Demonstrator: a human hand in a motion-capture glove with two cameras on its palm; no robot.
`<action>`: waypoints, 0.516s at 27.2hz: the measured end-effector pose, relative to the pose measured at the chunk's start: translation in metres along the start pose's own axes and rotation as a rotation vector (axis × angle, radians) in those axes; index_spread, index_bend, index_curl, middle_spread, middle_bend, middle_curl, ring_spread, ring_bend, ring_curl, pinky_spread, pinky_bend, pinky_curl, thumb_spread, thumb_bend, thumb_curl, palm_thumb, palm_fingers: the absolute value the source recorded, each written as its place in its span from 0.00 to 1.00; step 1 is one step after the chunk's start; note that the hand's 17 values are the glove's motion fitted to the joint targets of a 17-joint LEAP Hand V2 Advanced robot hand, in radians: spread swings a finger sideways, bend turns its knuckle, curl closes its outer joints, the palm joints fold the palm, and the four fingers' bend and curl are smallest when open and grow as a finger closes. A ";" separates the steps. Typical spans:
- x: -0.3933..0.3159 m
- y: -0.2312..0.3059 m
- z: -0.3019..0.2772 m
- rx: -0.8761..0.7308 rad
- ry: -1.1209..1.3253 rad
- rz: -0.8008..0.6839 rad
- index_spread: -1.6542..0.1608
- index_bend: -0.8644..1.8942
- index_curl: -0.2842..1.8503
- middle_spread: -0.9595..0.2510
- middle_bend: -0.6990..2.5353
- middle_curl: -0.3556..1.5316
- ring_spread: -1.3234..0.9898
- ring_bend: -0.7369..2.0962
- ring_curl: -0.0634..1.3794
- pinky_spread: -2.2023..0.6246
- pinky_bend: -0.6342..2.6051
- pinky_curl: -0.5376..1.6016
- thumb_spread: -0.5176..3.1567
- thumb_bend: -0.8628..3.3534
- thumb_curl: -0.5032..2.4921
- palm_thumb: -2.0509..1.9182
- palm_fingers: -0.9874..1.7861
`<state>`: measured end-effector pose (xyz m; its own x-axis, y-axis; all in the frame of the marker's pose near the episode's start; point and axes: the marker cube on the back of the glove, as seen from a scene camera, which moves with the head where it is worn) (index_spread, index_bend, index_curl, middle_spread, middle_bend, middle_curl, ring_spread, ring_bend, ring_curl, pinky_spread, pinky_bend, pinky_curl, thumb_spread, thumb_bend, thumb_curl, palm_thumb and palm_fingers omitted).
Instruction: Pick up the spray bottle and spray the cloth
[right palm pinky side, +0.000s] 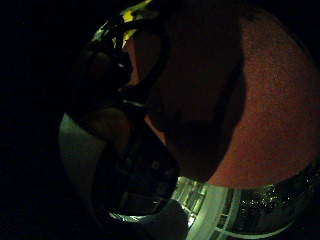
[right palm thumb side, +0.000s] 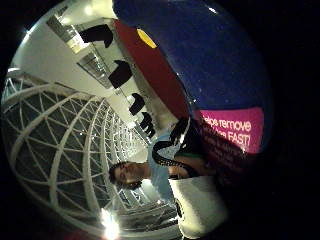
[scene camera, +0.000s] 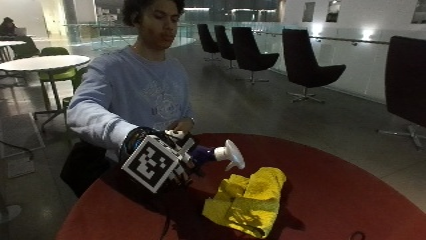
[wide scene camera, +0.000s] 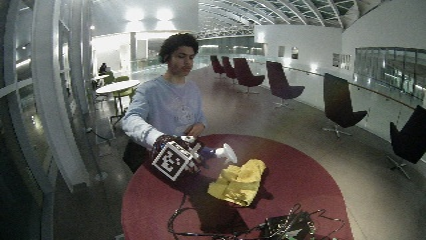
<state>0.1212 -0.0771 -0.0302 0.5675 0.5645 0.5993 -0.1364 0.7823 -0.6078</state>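
Observation:
My gloved right hand grips a spray bottle above the near-left part of the round red table. The bottle lies tilted, and its white spray head points toward the crumpled yellow cloth, which lies on the table just beyond and below the nozzle. In the wide outside view the hand holds the bottle beside the cloth. The bottle's blue body with its pink label fills the thumb side palm view. A strip of yellow cloth shows over the red table.
The person's bare left hand stays at the table's far edge behind the glove. A tangle of cables and a dark device lies at the table's near edge. Black chairs stand along the wall behind.

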 end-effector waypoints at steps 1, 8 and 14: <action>0.000 0.000 0.000 0.001 -0.001 0.000 0.76 0.32 0.13 0.81 0.36 0.42 0.62 0.56 0.30 0.87 0.43 0.42 0.39 0.20 0.38 0.70 0.57; -0.015 -0.002 0.015 0.049 -0.067 -0.100 0.76 0.32 0.13 0.81 0.36 0.42 0.62 0.56 0.30 0.87 0.43 0.42 0.39 0.20 0.39 0.70 0.57; -0.067 -0.006 0.055 0.095 -0.210 -0.379 0.76 0.32 0.13 0.81 0.36 0.42 0.62 0.56 0.30 0.87 0.43 0.42 0.39 0.20 0.39 0.71 0.57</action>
<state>0.0395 -0.1048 -0.0380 0.4163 0.2667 0.8692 -0.0303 0.9596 -0.2799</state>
